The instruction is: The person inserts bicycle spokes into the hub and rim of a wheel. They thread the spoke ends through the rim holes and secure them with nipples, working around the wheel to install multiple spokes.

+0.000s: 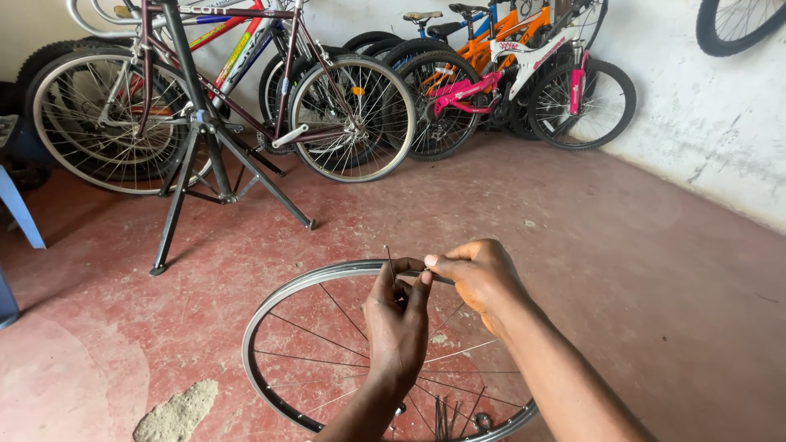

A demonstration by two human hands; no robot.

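- The left hand (399,323) pinches a thin spoke (390,260) at the wheel rim's (270,307) twelve o'clock edge.
- The right hand (477,274), at two o'clock from the left, has fingertips pressed together on a small dark part; what it is, I cannot tell.
- The rim lies flat on the red floor (639,270), with loose spokes crossing inside.
- Risk, as I judge it: the spoke could bend or slip if the pinch loosens.
- Bicycles (491,82) and a repair stand (205,139) sit around twelve o'clock.
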